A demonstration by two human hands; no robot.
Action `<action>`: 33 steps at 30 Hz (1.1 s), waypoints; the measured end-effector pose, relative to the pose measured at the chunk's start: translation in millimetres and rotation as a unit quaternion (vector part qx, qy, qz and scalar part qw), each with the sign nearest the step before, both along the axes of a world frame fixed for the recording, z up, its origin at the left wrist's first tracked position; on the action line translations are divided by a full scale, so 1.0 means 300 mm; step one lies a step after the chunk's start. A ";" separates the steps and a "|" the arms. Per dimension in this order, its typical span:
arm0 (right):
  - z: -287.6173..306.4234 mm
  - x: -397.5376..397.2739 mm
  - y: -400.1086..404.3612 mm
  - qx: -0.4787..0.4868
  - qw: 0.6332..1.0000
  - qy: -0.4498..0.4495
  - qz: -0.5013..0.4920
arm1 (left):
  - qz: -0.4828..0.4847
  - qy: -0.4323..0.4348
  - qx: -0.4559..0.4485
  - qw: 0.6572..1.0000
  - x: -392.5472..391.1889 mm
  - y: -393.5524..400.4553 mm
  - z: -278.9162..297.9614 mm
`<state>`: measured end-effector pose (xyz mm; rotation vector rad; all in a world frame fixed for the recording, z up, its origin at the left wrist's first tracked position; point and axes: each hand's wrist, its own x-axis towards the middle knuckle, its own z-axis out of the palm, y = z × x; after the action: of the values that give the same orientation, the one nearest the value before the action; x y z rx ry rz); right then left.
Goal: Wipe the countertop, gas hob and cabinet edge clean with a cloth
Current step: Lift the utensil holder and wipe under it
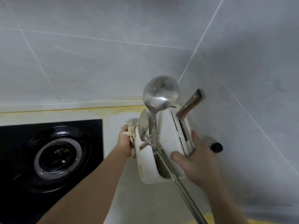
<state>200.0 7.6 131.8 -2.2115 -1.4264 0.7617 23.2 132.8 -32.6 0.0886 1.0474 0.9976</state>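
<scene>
A cream utensil rack (163, 126) is tilted up off the white countertop (113, 125) in the corner. My right hand (195, 157) grips its right side, thumb across the front. My left hand (125, 143) holds a crumpled beige cloth (130, 126) against the countertop at the rack's left side. The black glass gas hob (53, 151) with its round burner lies to the left. A steel ladle (160, 92), a spoon (143, 125) and a brown-handled knife (191, 104) stand in the rack.
Grey tiled walls (113, 62) meet in a corner behind the rack. A yellowish stain (123, 110) runs along the countertop's back edge. A small black knob (216, 147) sits by the right wall. A long steel handle (186, 191) slants down towards me.
</scene>
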 end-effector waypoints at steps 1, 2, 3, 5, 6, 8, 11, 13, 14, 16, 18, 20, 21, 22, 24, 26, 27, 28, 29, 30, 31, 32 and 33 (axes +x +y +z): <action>-0.004 0.000 -0.007 0.003 1.000 -0.003 0.000 | 0.009 0.003 0.001 1.000 -0.011 0.012 -0.002; -0.014 0.003 -0.007 -0.001 1.000 -0.004 -0.001 | 0.019 0.003 -0.002 1.000 -0.023 0.019 0.003; -0.021 0.000 -0.015 -0.005 1.000 -0.004 0.005 | 0.026 0.001 -0.006 1.000 -0.033 0.015 0.006; -0.032 -0.006 -0.024 -0.002 1.000 -0.007 0.022 | 0.035 -0.017 -0.028 0.999 -0.040 -0.004 0.014; -0.039 -0.007 -0.026 -0.004 1.000 -0.006 0.025 | 0.022 -0.014 -0.037 0.999 -0.043 -0.029 0.027; -0.030 -0.014 -0.034 -0.016 0.999 -0.009 0.029 | -0.027 0.004 -0.048 0.998 -0.037 -0.082 0.060; -0.022 -0.022 -0.046 -0.017 0.999 -0.011 0.042 | -0.073 0.055 -0.080 0.993 -0.032 -0.168 0.032; -0.028 -0.021 -0.051 -0.009 0.999 -0.008 0.045 | -0.065 0.063 -0.089 0.992 -0.022 -0.219 -0.009; -0.036 -0.016 -0.048 -0.004 0.999 -0.009 0.040 | -0.074 0.058 -0.088 0.992 -0.009 -0.243 -0.021; -0.041 -0.013 -0.035 -0.004 0.999 -0.007 0.031 | -0.084 0.062 -0.101 0.989 0.009 -0.292 -0.007; -0.047 -0.008 -0.022 -0.015 1.000 0.007 0.015 | -0.087 0.063 -0.103 0.989 0.022 -0.324 -0.010; -0.050 -0.006 -0.022 -0.020 1.000 0.017 0.004 | -0.108 0.074 -0.101 0.986 0.025 -0.360 -0.003; -0.053 -0.003 -0.022 -0.020 1.000 0.017 -0.003 | -0.106 0.095 -0.106 0.984 0.017 -0.376 0.002; -0.055 0.002 -0.024 -0.016 1.000 0.026 -0.007 | -0.088 0.115 -0.109 0.983 0.006 -0.388 -0.003; -0.060 0.008 -0.029 -0.012 0.998 0.055 -0.013 | -0.119 0.146 -0.096 0.977 -0.013 -0.406 0.043; -0.067 0.010 -0.044 -0.009 0.996 0.081 -0.022 | -0.148 0.136 -0.067 0.977 -0.056 -0.417 0.067; -0.064 0.000 -0.059 -0.008 0.996 0.085 -0.029 | -0.174 0.158 -0.056 0.970 -0.091 -0.421 0.093; -0.070 -0.004 -0.062 -0.009 0.996 0.080 -0.031 | -0.191 0.186 -0.050 0.962 -0.122 -0.418 0.097; -0.071 -0.013 -0.080 -0.008 0.997 0.071 -0.031 | -0.221 0.202 -0.060 0.952 -0.150 -0.401 0.074; -0.073 -0.017 -0.090 -0.007 0.998 0.056 -0.022 | -0.246 0.202 -0.076 0.945 -0.167 -0.385 0.070; -0.072 -0.021 -0.102 -0.006 0.999 0.040 -0.014 | -0.267 0.195 -0.089 0.939 -0.183 -0.378 0.090; -0.075 -0.018 -0.119 -0.003 0.999 0.027 -0.018 | -0.281 0.202 -0.097 0.933 -0.204 -0.375 0.105; -0.076 -0.016 -0.133 0.000 1.000 0.010 -0.017 | -0.277 0.214 -0.097 0.932 -0.232 -0.368 0.099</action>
<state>195.2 -32.3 108.9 -2.2157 -1.3766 0.7708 -46.4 22.3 -3.0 0.4302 1.4104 0.3584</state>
